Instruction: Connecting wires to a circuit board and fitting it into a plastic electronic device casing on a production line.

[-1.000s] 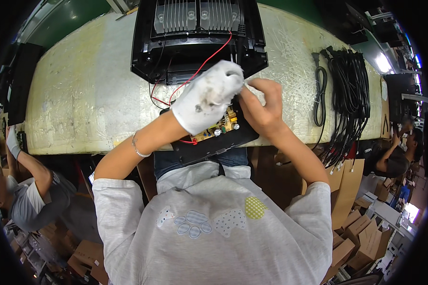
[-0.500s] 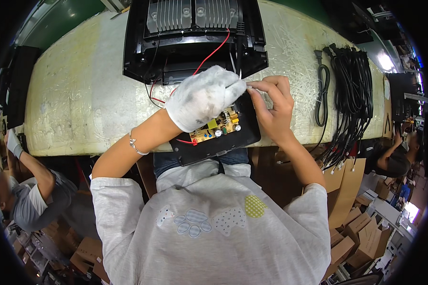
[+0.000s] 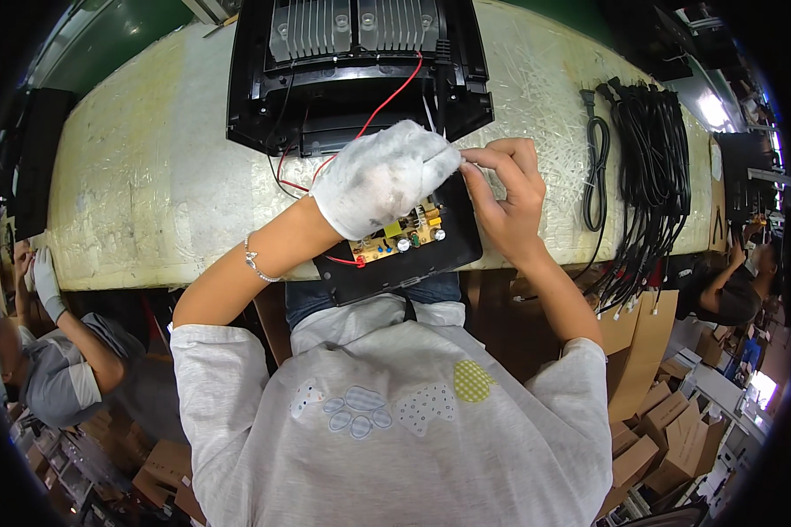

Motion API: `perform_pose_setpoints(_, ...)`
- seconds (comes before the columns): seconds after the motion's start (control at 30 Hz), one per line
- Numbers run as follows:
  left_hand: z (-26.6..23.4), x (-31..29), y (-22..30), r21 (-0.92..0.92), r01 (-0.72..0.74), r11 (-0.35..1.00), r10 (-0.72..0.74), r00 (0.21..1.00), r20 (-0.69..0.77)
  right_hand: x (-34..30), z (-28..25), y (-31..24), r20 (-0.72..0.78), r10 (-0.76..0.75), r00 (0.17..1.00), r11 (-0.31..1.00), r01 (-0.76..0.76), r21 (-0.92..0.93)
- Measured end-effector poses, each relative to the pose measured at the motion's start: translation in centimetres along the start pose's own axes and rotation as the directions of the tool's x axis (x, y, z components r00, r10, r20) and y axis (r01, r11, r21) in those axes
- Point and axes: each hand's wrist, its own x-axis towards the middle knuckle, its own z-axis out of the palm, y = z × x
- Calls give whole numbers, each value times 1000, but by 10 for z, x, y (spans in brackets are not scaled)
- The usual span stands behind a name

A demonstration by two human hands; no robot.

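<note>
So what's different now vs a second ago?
The right hand and the fingertips of the gloved left hand shifted slightly right, still close together; no clear grab or release. Far left, the co-worker's gloved hand moved right. Unchanged: circuit board over the black panel, black cable bundle at right.

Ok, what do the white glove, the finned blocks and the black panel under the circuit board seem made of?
White glove: soft matte fabric, judging by its creases. Finned blocks: probably metal, perhaps aluminium, given the greyish sheen and straight fins. Black panel: likely satin plastic, from its smooth dark face, though painted metal is possible.
</note>
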Motion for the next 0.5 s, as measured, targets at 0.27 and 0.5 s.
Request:
perform_pose_setpoints(0.27, 2, 5, -4, -41, -30, 999, 31, 999, 24, 6, -4, -3, 31, -42, 999, 999, 42, -8)
perform_pose_setpoints(0.5, -4, 14, -14, -161, -115, 980, 128, 989, 75, 15, -17, 1, 257, 83, 963, 968, -139, 208)
